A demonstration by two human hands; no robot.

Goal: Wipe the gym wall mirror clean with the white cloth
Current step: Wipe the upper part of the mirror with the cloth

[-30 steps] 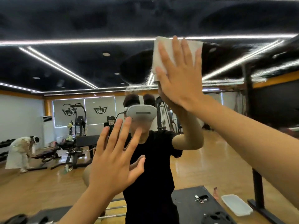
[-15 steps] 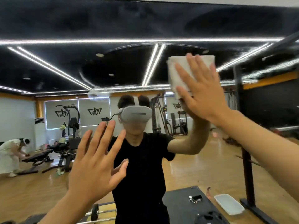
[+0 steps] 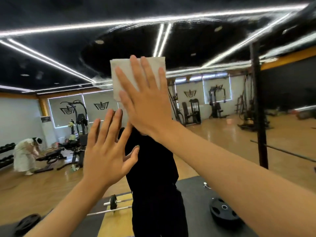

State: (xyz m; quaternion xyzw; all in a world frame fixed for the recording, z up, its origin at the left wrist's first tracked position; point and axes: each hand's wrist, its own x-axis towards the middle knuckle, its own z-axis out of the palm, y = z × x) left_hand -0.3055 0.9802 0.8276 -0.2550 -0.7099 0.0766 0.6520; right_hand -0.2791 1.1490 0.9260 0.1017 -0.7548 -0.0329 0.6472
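The right hand (image 3: 147, 106) is held flat, fingers straight and spread, and the white cloth (image 3: 124, 72) is pressed by it against the gym wall mirror (image 3: 51, 23). The cloth is folded into a rough square; its upper and left parts are seen past the fingertips, while the rest is covered by the palm. The left hand (image 3: 106, 151) is raised lower and to the left, open, fingers straight and apart, with nothing held; whether the glass is touched by it cannot be told. Behind both hands a reflected figure (image 3: 153, 168) in black clothing is seen, the head hidden by the right hand. Smears are seen on the glass around the cloth, over the reflected ceiling and its light strips (image 3: 162, 38). Lower down a barbell (image 3: 112, 201) is laid on the floor and a weight plate (image 3: 224, 211) lies to its right. At far left a person in white (image 3: 25, 154) is bent over, and a black post (image 3: 258, 100) stands at the right
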